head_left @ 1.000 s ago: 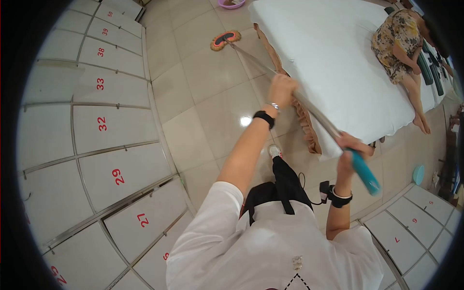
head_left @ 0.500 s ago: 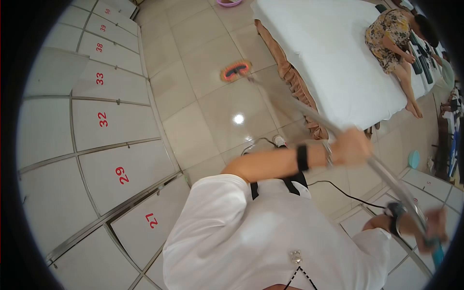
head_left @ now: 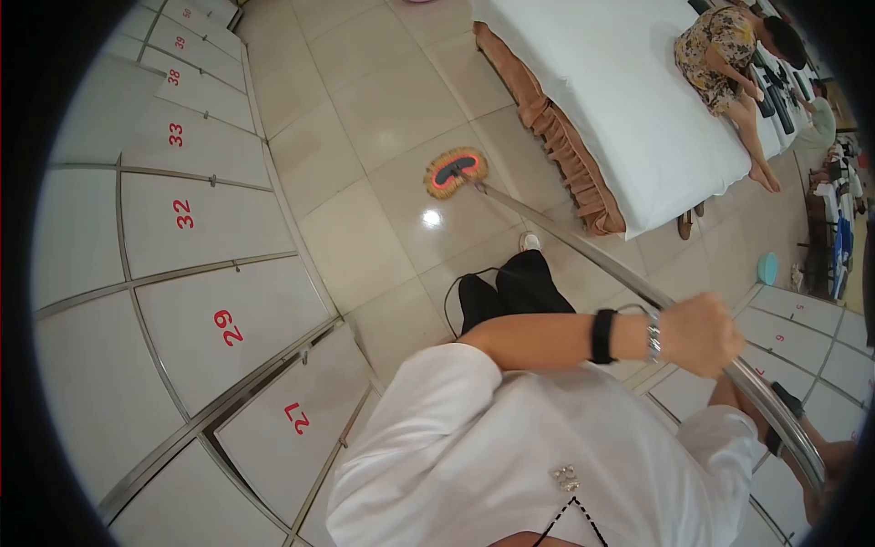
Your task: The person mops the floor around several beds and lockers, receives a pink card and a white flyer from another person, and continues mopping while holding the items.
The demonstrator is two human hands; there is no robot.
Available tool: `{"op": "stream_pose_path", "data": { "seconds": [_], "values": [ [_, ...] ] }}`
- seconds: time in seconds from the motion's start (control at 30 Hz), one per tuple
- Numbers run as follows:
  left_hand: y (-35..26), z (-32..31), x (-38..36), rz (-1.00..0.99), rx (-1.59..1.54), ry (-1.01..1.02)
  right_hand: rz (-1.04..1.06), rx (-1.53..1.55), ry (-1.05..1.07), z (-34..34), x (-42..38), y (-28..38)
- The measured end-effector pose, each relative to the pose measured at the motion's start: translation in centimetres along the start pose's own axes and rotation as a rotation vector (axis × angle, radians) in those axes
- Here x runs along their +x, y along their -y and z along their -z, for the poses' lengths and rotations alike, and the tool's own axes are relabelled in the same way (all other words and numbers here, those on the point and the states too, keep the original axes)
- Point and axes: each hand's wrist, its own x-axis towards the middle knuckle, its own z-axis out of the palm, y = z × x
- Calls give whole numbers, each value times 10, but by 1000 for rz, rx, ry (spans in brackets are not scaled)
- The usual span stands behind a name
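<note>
A long metal pole [head_left: 583,248] slants from the tiled floor up to the lower right. At its far end, an oval mop head [head_left: 456,173] with tan fringe and a pink-orange ring lies on the floor. My left hand [head_left: 700,335], with a black band and a silver bracelet on its wrist, is closed round the middle of the pole. Farther down the pole, near the dark right edge of the view, my right hand [head_left: 828,469] is closed on its upper end, partly in shadow.
Numbered white lockers [head_left: 214,223] line the left side. A bed with a white sheet [head_left: 629,109] and brown skirt stands upper right, with a seated person [head_left: 725,64] on it. Shoes [head_left: 684,225], a teal basin [head_left: 767,268] and more lockers [head_left: 788,314] are at the right.
The mop head has shifted slightly down and right in the view. My left hand has moved down and to the right with the pole; my right hand is lower, closer to the edge.
</note>
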Motion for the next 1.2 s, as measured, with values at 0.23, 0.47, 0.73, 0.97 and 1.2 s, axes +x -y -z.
{"op": "stream_pose_path", "data": {
  "seconds": [0.23, 0.47, 0.73, 0.97, 1.2],
  "values": [
    [93, 75, -108, 68, 283, -133, -169, -293, -238, -70, -157, -72],
    [126, 69, -194, 363, 494, -44, -719, -459, 13, -97, -246, -44],
    [-16, -138, -126, 166, 273, 153, -440, -461, -288, 25, -204, 182],
    [-273, -356, -97, -176, -415, 248, -103, -719, -496, 5, -110, 637],
    [-417, -412, -118, -454, -1096, 713, -104, -958, -299, -173, -49, 629]
  ]
}}
